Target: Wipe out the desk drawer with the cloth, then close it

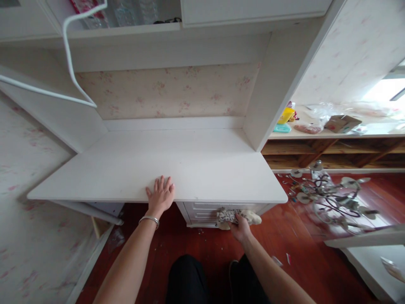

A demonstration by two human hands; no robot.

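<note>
My left hand (160, 195) lies flat on the front part of a white desk top (126, 164), its fingers spread, with a silver bangle on the wrist. Below the front edge on the right, my right hand (242, 229) is closed around a bunched cloth (229, 215), cream with a dark pattern on one part. The cloth is in front of the desk's white drawer unit (202, 213); whether it touches the drawer fronts I cannot tell.
An open cabinet shelf (136, 29) hangs overhead, with a white cable (68, 55) dangling at the left. A chandelier (335, 194) lies on the red wooden floor (272, 253) at the right. Beyond it, a low shelf (316, 136) bears bags and a box (343, 123).
</note>
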